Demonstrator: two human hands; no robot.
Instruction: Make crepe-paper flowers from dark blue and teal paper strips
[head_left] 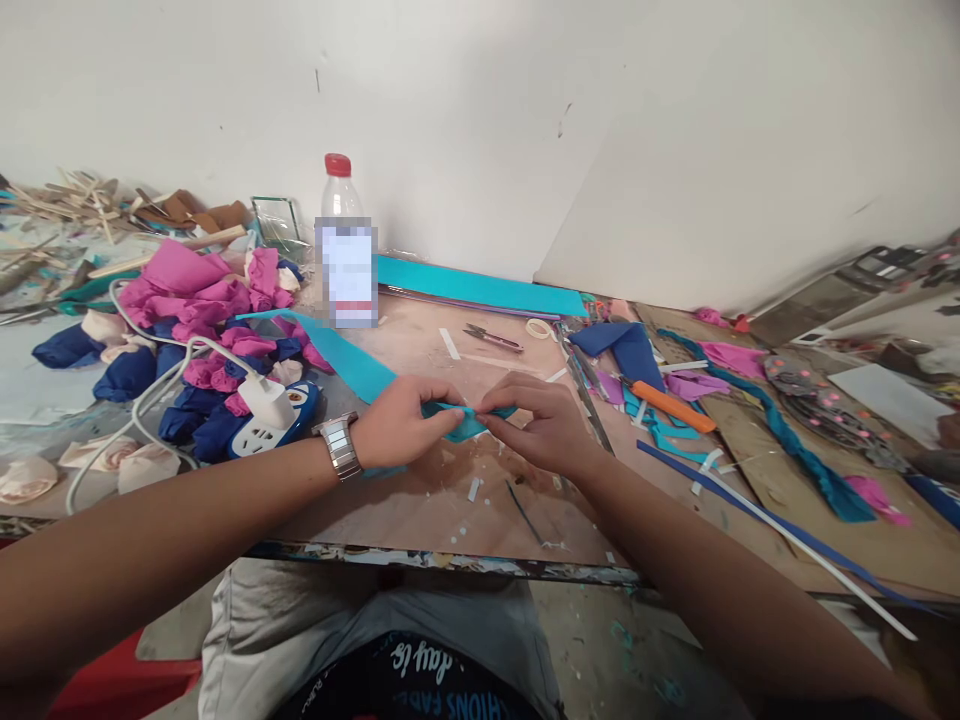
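A long turquoise fabric strip point(358, 366) runs from the pile on the left down to my hands. My left hand point(405, 420), with a metal watch point(342, 447) at its wrist, pinches the folded end of the strip between thumb and fingers. Close against it, my right hand point(536, 420) grips the same folded part with thumb and fingertips. Both hands are just above the table's middle, and the fold between them is partly hidden by the fingers. Beyond them lie small thread snips point(495, 338) and a white tape ring point(538, 329).
Pink, navy and cream fabric flowers point(187, 290) crowd the left, beside a power strip point(274, 420) with a white cable. A red-capped bottle point(341, 190) stands at the back. To the right are an orange-handled cutter point(671, 405), a white stick point(817, 555) and blue ribbons.
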